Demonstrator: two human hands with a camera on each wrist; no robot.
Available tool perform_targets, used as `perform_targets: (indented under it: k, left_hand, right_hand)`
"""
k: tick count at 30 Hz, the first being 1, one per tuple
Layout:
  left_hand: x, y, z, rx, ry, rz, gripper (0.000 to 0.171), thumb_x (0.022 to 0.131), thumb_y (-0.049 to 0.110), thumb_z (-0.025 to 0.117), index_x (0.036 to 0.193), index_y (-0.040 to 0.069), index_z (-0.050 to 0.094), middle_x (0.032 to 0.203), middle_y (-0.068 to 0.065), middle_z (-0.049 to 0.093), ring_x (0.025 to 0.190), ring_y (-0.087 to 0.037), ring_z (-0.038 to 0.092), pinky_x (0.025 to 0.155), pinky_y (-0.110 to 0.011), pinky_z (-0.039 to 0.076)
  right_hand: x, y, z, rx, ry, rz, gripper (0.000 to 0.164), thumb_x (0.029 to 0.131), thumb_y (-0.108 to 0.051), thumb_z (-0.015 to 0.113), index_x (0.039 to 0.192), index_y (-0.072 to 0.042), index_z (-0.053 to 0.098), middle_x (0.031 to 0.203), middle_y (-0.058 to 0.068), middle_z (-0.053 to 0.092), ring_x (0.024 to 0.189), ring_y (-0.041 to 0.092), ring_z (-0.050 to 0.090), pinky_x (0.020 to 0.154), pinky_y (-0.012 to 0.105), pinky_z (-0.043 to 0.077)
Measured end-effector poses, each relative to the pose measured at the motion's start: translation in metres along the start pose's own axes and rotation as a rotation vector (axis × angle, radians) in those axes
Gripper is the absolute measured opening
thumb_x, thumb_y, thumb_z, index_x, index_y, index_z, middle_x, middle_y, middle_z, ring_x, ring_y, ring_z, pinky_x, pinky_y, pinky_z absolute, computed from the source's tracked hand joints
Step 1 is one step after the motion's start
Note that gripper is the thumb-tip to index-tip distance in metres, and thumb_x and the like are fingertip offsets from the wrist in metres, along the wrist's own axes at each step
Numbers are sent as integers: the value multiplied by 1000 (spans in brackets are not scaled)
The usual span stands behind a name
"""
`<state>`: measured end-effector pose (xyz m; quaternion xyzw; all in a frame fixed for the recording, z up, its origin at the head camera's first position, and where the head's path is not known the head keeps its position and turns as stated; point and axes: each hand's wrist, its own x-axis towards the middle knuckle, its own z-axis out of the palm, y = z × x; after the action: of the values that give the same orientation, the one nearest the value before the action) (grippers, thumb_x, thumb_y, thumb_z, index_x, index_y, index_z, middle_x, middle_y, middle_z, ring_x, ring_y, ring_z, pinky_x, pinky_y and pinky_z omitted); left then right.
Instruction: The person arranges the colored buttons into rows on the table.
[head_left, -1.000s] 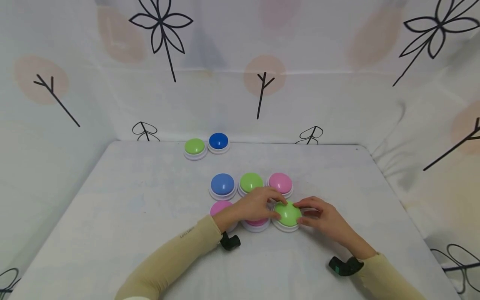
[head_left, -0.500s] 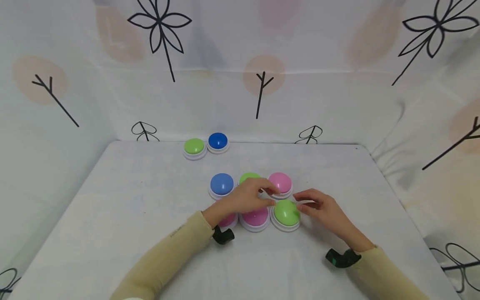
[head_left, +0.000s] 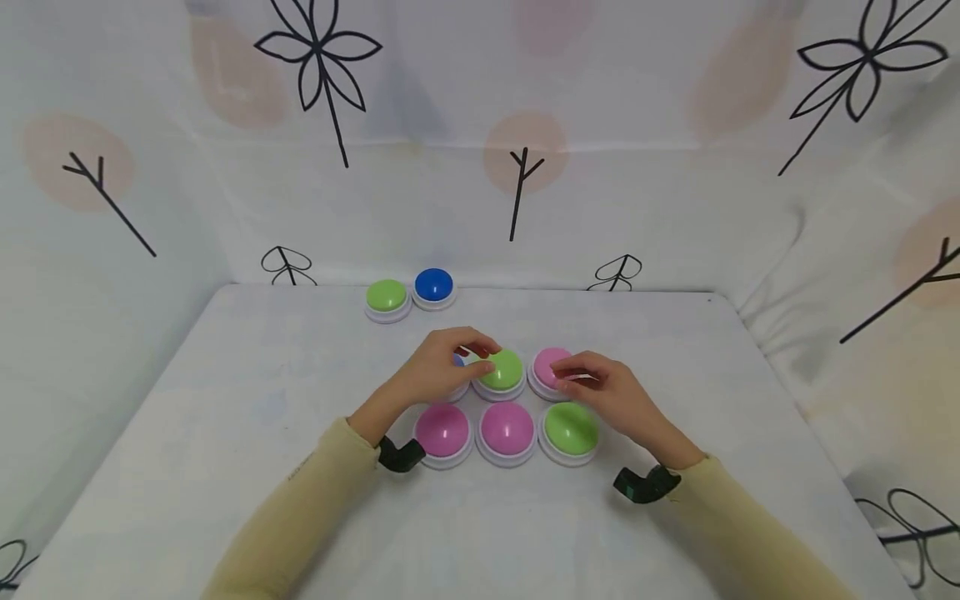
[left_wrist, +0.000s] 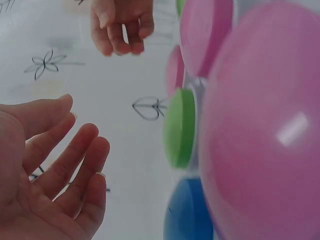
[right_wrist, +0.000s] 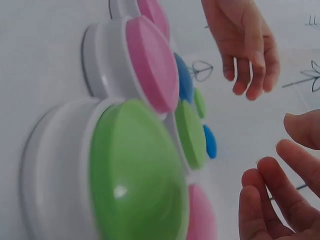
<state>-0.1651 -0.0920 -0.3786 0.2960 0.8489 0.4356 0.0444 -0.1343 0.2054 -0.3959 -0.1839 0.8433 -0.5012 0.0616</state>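
Observation:
Dome-topped push buttons on white round bases stand in two rows of three. In the front row are a left pink button [head_left: 442, 431], a middle pink button [head_left: 507, 429] and a green button [head_left: 572, 429]. Behind them come a blue button, mostly hidden by my left hand [head_left: 438, 364], a second green button [head_left: 506, 372] and another pink button [head_left: 545, 367]. My left hand hovers over the blue one, fingers relaxed and holding nothing. Over the back pink button hangs my right hand [head_left: 613, 393], also loose. Both wrist views show the hands above the domes, apart from them.
Farther back, a lone green button [head_left: 386, 295] and a dark blue button [head_left: 433, 285] sit side by side at the table's rear edge. The white table [head_left: 225, 417] meets a patterned cloth wall [head_left: 420, 192]. A black wrist camera [head_left: 402, 455] sits below the left hand.
Both hands have let go of the front green button and risen from it. The left hand moved left and back, the right hand slightly left and back. The button stays in the front row.

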Motion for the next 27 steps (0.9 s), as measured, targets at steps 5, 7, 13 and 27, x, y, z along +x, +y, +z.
perform_targets:
  k: [5,7,13,27]
  left_hand:
    - [-11,-22,-17,-31,65,-49,29,95,19,69,122,8,68,118,-9,69,107,-18,62,95,-46,51]
    - [-16,-30,-23,-26,99,-77,28,95,19,69,122,10,68,118,-10,68,108,-18,62,95,-46,50]
    - [-27,-51,-44,27,196,-172,33,95,21,69,126,10,65,124,-12,66,114,-24,59,97,-47,48]
    - [-41,-100,-90,32,356,-362,42,97,22,66,137,12,58,140,-14,54,129,-31,48,105,-48,43]
  right_hand:
    - [19,-13,14,24,-29,-44,33,94,-19,71,123,-6,67,120,5,66,111,22,62,94,29,52]
    - [29,-18,19,16,-39,-51,33,94,-21,71,123,-6,67,120,5,66,110,22,63,94,32,52]
    - [65,-32,36,46,-82,-12,36,96,-21,68,129,-7,64,129,8,63,118,23,59,101,38,48]
    - [156,-44,94,89,-108,42,36,97,-26,66,131,-13,65,124,2,67,118,18,58,101,36,47]
